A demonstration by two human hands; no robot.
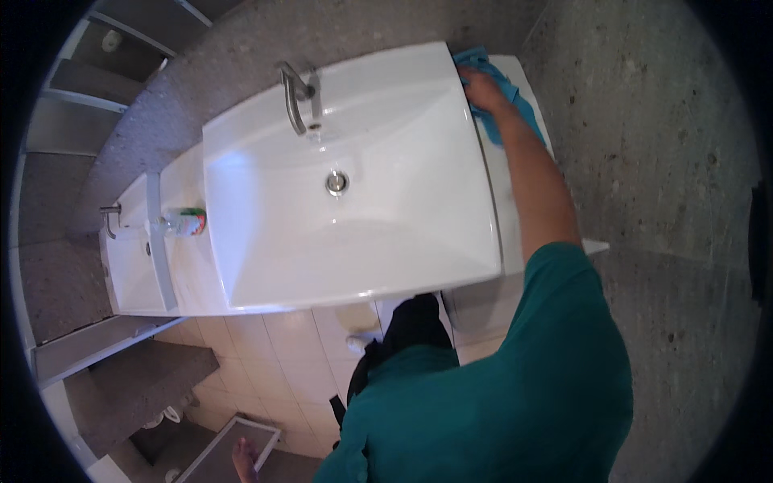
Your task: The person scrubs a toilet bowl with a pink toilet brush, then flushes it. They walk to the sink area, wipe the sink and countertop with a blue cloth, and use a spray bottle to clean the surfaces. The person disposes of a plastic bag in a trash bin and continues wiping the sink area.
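Note:
My right arm reaches to the far right corner of the counter, where my right hand point(485, 90) presses on a crumpled blue cloth point(527, 117). The cloth lies on the narrow white strip between the sink and the wall, and its folds partly hide the fingers. Beside that hand is the right rim of a large white rectangular sink point(386, 233). Low on the left, away from the counter, my left hand point(244, 457) hangs loosely with its fingers apart, and nothing shows in it.
A metal faucet point(295, 101) rises at the sink's back edge, above a round drain point(337, 183). Left of the sink lies a clear bottle with a red and green label point(187, 221). Further left is a second sink point(137, 270). A grey stone wall point(644, 145) bounds the right side.

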